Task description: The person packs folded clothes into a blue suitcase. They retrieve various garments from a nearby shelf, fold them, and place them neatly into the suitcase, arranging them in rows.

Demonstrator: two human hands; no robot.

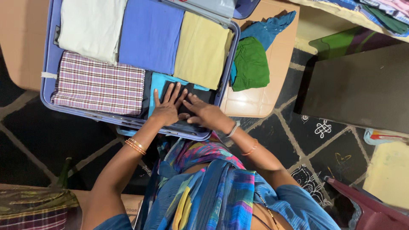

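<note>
An open blue suitcase (pixel 47 64) lies on a beige table and holds folded clothes: white (pixel 91 27), blue (pixel 150 34), olive-yellow (pixel 201 50) and a checked cloth (pixel 99 84). In its near right corner lies a dark folded garment (pixel 201 94) on a light blue one (pixel 158 83). My left hand (pixel 168 107) rests flat on the dark garment, fingers spread. Beside it, my right hand (pixel 203 111) presses on the same garment, fingers pointing left. Neither hand grips anything.
A green cloth (pixel 251 64) and a teal cloth (pixel 269 29) lie on the beige table (pixel 272 91) right of the suitcase. A dark cabinet (pixel 362 87) stands at right, a maroon chair (pixel 370 208) at bottom right. Dark tiled floor lies below.
</note>
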